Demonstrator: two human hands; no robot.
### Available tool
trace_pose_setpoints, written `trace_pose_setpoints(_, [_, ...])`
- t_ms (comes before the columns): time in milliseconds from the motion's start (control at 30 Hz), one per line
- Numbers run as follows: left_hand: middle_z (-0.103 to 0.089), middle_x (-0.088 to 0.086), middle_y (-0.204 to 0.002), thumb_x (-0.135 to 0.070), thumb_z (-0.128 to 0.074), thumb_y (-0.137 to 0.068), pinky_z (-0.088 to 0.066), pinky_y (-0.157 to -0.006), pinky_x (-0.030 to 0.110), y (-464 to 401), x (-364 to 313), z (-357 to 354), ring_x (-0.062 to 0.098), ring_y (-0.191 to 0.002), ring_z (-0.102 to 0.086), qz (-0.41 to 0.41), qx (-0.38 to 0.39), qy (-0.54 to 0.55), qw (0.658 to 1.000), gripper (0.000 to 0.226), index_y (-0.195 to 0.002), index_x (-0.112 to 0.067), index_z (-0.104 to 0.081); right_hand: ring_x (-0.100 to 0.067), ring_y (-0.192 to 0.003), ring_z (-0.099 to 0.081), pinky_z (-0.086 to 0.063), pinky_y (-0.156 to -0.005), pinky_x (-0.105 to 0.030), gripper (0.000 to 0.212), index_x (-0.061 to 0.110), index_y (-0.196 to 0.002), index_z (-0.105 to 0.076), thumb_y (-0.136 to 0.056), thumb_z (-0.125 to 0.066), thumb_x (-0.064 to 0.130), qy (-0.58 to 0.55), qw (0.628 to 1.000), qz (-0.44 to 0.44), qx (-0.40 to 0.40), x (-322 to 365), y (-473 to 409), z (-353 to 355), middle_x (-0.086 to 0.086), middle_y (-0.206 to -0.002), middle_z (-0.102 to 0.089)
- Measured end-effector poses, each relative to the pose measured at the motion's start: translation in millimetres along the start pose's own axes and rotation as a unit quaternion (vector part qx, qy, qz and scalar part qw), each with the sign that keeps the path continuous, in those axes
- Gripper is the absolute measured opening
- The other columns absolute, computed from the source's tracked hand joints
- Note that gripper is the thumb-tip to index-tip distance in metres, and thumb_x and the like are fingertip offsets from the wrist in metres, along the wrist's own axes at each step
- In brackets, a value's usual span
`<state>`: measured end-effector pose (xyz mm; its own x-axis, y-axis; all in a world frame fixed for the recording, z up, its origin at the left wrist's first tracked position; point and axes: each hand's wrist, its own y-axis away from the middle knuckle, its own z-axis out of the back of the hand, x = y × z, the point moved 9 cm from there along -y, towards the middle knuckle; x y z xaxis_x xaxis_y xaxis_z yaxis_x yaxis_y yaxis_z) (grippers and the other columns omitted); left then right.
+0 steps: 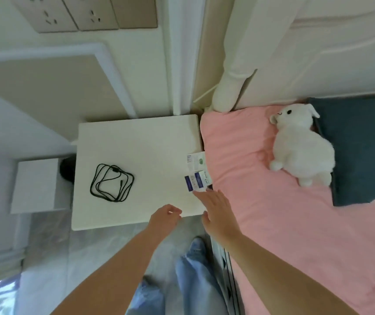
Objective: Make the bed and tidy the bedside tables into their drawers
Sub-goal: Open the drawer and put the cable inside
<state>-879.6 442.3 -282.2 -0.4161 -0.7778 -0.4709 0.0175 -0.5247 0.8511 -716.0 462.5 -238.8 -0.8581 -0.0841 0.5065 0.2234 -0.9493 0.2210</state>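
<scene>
Head view. The white square-topped bedside table (pixel 136 155) serves as the landmark. A black coiled cable (pixel 111 183) lies on its left half, the coil's long axis running roughly from the table's far edge to its near edge. Two small blue-and-white boxes (pixel 197 181) and a white printed card (pixel 196 162) lie at its right edge, beside the pink bed cover (pixel 250 178).

The right hand (pixel 216 211) reaches over the table's near right corner, fingers straight and spread, fingertips just short of the boxes, holding nothing. The left hand (pixel 165 218) hangs over the near edge, fingers loosely curled, holding nothing.

A white plush rabbit (pixel 300 146) lies on the cover right of the table, head toward the cream headboard (pixel 318 53), partly over a dark teal pillow (pixel 363 144).
</scene>
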Motion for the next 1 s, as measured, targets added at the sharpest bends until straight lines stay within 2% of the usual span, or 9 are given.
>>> trace_pose_setpoints(133, [-0.066, 0.008, -0.095, -0.016, -0.055, -0.09, -0.038, -0.054, 0.022, 3.6, 59.9, 26.7, 0.019, -0.076, -0.059, 0.015, -0.003, 0.016, 1.0, 0.01, -0.086, -0.022, -0.061, -0.017, -0.142, -0.029, -0.019, -0.121, -0.038, 0.064, 0.031, -0.143, -0.042, -0.085, -0.046, 0.002, -0.015, 0.999, -0.023, 0.038, 21.6, 35.5, -59.0, 0.004, -0.143, -0.047])
trace_pose_setpoints(233, [-0.066, 0.005, -0.103, -0.022, -0.055, -0.089, -0.044, -0.064, 0.024, 12.3, 105.7, 48.4, 0.022, -0.089, -0.064, 0.011, -0.003, -0.01, 1.0, 0.009, -0.089, -0.029, -0.062, -0.019, -0.143, -0.028, -0.015, -0.122, -0.037, 0.061, 0.028, -0.143, -0.042, -0.087, -0.047, 0.006, -0.007, 0.995, -0.081, 0.059, 34.1, 55.5, -91.2, 0.0, -0.146, -0.045])
trace_pose_setpoints(300, [-0.065, 0.002, -0.11, -0.026, -0.055, -0.09, -0.046, -0.069, 0.024, 20.4, 129.5, 61.8, 0.02, -0.094, -0.064, 0.01, 0.005, -0.038, 0.999, 0.012, -0.098, -0.031, -0.062, -0.021, -0.146, -0.022, -0.01, -0.121, -0.034, 0.06, 0.028, -0.146, -0.038, -0.09, -0.048, 0.01, 0.006, 0.987, -0.132, 0.091, 38.9, 68.3, -114.0, -0.002, -0.149, -0.04])
trace_pose_setpoints(433, [-0.056, -0.003, -0.12, -0.023, -0.056, -0.093, -0.041, -0.057, 0.013, 13.4, 162.8, 91.2, 0.007, -0.077, -0.055, -0.029, -0.009, -0.089, 0.996, 0.031, -0.124, -0.027, -0.058, -0.025, -0.146, -0.019, -0.021, -0.118, -0.037, 0.056, 0.03, -0.145, -0.037, -0.091, -0.051, 0.021, 0.022, 0.964, -0.223, 0.142, 38.7, 79.3, -165.7, -0.005, -0.153, -0.029])
trace_pose_setpoints(600, [-0.053, 0.002, -0.136, -0.026, -0.052, -0.092, -0.043, -0.101, 0.037, -19.9, 190.4, 122.2, 0.022, -0.112, -0.057, -0.029, -0.093, -0.11, 0.989, 0.042, -0.133, -0.034, -0.05, -0.025, -0.144, -0.024, -0.027, -0.116, -0.039, 0.057, 0.029, -0.148, -0.034, -0.093, -0.05, 0.025, -0.004, 0.943, -0.241, 0.228, 47.1, 62.0, -223.2, -0.007, -0.154, -0.03])
trace_pose_setpoints(667, [-0.05, 0.003, -0.137, -0.025, -0.049, -0.093, -0.042, -0.103, 0.044, -34.2, 197.0, 123.1, 0.024, -0.112, -0.057, -0.035, -0.125, -0.109, 0.986, 0.045, -0.137, -0.032, -0.047, -0.025, -0.141, -0.031, -0.032, -0.114, -0.039, 0.063, 0.031, -0.149, -0.033, -0.089, -0.051, 0.019, -0.066, 0.933, -0.231, 0.268, 57.1, 46.3, -252.2, -0.007, -0.153, -0.033])
trace_pose_setpoints(767, [-0.032, -0.003, -0.154, -0.021, -0.05, -0.092, -0.034, -0.111, 0.044, -56.2, 204.8, 112.3, 0.021, -0.131, -0.044, -0.082, -0.168, -0.15, 0.971, 0.05, -0.14, -0.031, -0.043, -0.022, -0.141, -0.033, -0.036, -0.112, -0.041, 0.074, 0.037, -0.15, -0.031, -0.081, -0.052, 0.019, -0.117, 0.928, -0.224, 0.272, 57.6, 16.4, -291.5, -0.005, -0.158, -0.025])
trace_pose_setpoints(900, [-0.015, -0.007, -0.161, -0.018, -0.052, -0.091, -0.021, -0.119, 0.043, -72.1, 208.3, 92.4, 0.019, -0.146, -0.022, -0.155, -0.201, -0.203, 0.946, 0.06, -0.146, -0.035, -0.034, -0.025, -0.147, -0.022, -0.031, -0.115, -0.035, 0.07, 0.04, -0.151, -0.025, -0.09, -0.052, 0.019, -0.065, 0.943, -0.193, 0.263, 44.8, -16.4, -322.3, -0.004, -0.164, -0.005])
trace_pose_setpoints(1000, [-0.013, -0.006, -0.161, -0.017, -0.052, -0.092, -0.017, -0.12, 0.043, -84.2, 213.2, 88.0, 0.019, -0.148, -0.015, -0.189, -0.218, -0.216, 0.933, 0.063, -0.148, -0.034, -0.03, -0.026, -0.149, -0.014, -0.024, -0.118, -0.041, 0.071, 0.038, -0.152, -0.022, -0.09, -0.053, 0.023, -0.024, 0.95, -0.191, 0.246, 30.8, -33.2, -343.3, -0.006, -0.163, -0.008])
